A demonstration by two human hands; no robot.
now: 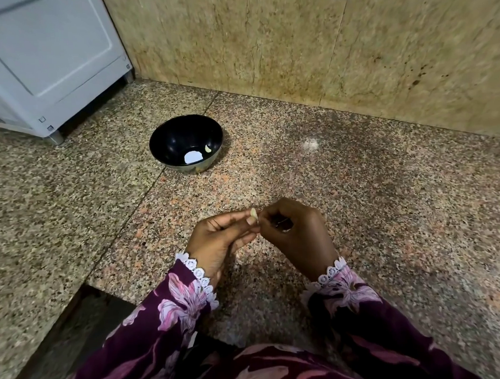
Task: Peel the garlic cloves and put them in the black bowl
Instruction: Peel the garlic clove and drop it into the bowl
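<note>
A small pale garlic clove (pixel 254 213) is pinched between the fingertips of my left hand (pixel 221 238) and my right hand (pixel 291 230), just above the speckled granite counter (pixel 388 199). Both hands meet at the clove with curled fingers; most of the clove is hidden by them. The black bowl (pixel 165 141) stands farther back and to the left. Inside it lies one peeled clove (pixel 208 149) beside a bright white reflection.
A white appliance (pixel 45 61) on short feet stands at the back left. A beige stone wall (pixel 322 40) runs along the back of the counter. The counter's edge drops off at the lower left (pixel 83 288).
</note>
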